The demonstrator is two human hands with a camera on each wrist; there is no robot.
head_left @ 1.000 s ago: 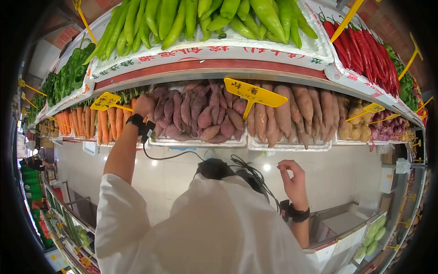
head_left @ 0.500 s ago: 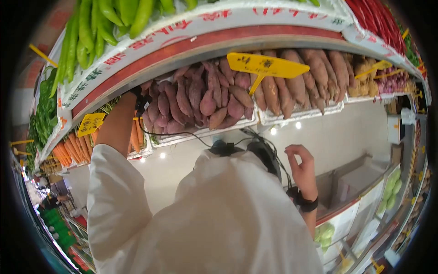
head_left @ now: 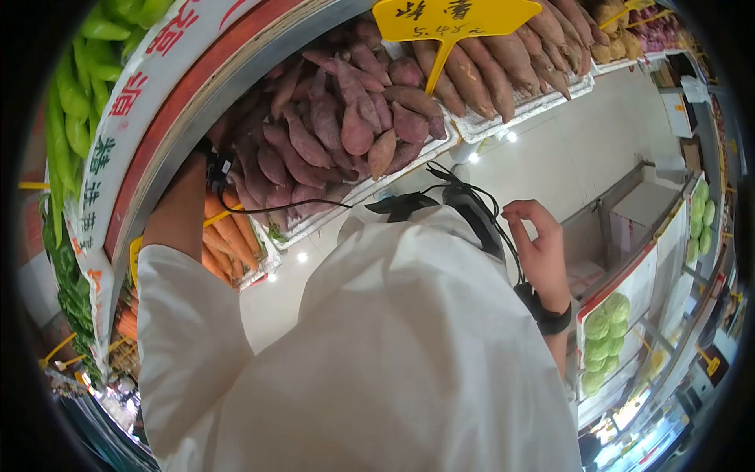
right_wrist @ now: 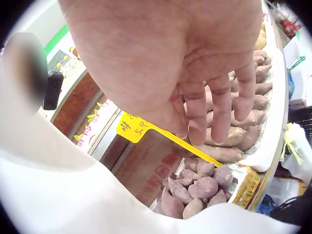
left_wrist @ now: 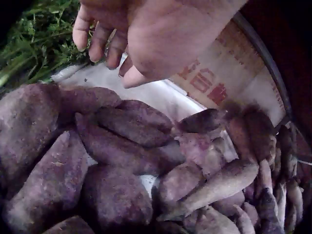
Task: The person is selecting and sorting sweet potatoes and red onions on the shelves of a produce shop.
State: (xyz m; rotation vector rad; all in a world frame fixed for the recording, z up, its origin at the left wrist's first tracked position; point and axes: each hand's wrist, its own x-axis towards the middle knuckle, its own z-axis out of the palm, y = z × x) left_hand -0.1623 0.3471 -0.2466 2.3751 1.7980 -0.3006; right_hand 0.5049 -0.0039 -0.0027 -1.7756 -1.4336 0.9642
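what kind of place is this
Most likely a greengrocer's or a market's vegetable section: purple sweet potatoes lie heaped in bulk, carrots are laid out beside them, and a yellow sign bears handwritten figures, probably a price.

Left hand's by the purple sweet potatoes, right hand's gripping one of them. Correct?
Not quite: the right hand grips nothing; the right wrist view shows it empty, and the head view has it out over the floor. The left hand is by the purple sweet potatoes, as you say.
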